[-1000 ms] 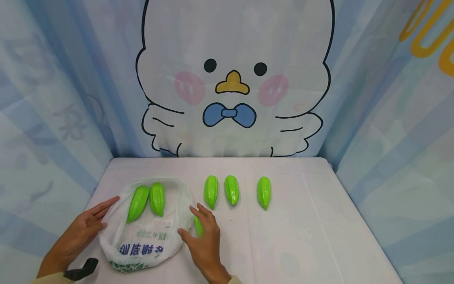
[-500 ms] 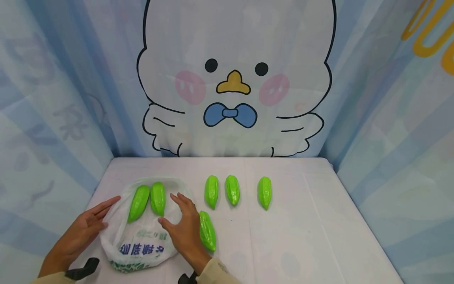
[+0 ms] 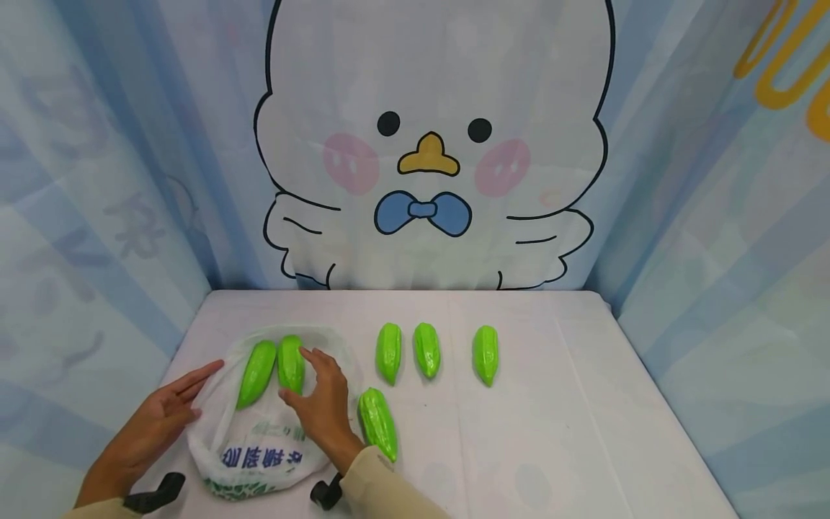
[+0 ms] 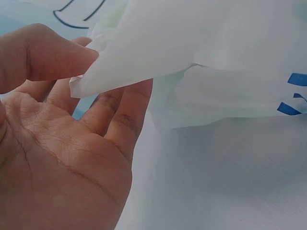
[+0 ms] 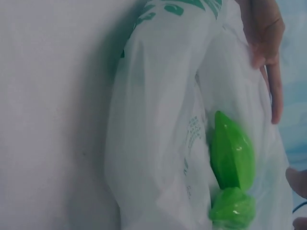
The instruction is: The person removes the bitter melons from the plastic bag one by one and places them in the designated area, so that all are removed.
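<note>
A white plastic bag [image 3: 259,472] with blue and green print lies with its mouth spread on the left of the table. Two shiny green star fruit [image 3: 257,375] [image 5: 232,151] lie inside it. At the bag's left rim, my left hand [image 3: 145,431] pinches the plastic between thumb and fingers [image 4: 127,115]. My right hand [image 3: 324,404] is over the bag, thumb and fingers apart, close to the right-hand fruit, and partly covers it. Whether it touches that fruit I cannot tell. Just right of the bag, another star fruit [image 3: 377,424] lies beside my right wrist.
Farther back on the white table [image 3: 551,447] lie three more green star fruit [image 3: 389,353] [image 3: 427,350] [image 3: 485,355] in a loose row. A curtain [image 3: 421,259] with a cartoon bird stands behind the table, and curtains flank both sides.
My right hand has moved left, from the bag's right rim to over the fruit inside. The star fruit right of the bag, mostly hidden before, now shows. My left hand stays at the rim.
</note>
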Tool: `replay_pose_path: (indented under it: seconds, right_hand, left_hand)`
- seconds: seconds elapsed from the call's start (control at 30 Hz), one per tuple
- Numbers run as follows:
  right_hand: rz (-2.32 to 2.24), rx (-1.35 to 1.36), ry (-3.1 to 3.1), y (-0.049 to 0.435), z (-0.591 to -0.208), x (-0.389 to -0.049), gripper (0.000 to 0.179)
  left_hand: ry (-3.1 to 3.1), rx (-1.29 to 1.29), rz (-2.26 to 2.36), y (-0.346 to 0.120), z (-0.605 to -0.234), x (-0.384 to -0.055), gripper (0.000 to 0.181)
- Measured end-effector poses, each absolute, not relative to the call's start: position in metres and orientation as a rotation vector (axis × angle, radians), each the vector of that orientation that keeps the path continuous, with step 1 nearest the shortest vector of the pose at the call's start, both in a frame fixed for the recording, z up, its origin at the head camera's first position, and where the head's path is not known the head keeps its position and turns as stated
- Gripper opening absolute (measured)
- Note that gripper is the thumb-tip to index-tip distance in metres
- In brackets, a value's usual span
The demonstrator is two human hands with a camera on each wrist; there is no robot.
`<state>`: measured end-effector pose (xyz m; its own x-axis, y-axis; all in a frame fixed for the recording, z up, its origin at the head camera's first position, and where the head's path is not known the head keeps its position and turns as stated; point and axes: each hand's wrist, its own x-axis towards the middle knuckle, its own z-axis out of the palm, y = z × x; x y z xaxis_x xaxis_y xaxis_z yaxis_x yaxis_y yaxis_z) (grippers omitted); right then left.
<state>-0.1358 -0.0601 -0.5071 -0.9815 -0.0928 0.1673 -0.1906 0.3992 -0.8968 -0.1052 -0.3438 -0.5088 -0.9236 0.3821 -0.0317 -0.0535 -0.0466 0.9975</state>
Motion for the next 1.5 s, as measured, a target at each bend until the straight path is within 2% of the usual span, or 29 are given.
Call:
replay_pose_path:
  seconds: [0.87,1.13,1.5]
  right_hand:
    - [1.487,0.251,-2.751,-0.088,-0.524,-0.169,0.064]
    - [1.515,0.217,-2.68,-0.087,-0.527,-0.176,0.059]
    - [1.673,0.211,-2.626,-0.084,-0.513,-0.163,0.061]
  left_hand:
    - [1.983,0.282,1.982,-0.34,-0.502,-0.103,0.073]
    - [1.974,0.347,2.012,-0.337,-0.505,-0.104,0.07]
    - [1.966,0.344,2.015,-0.338,-0.503,-0.106,0.071]
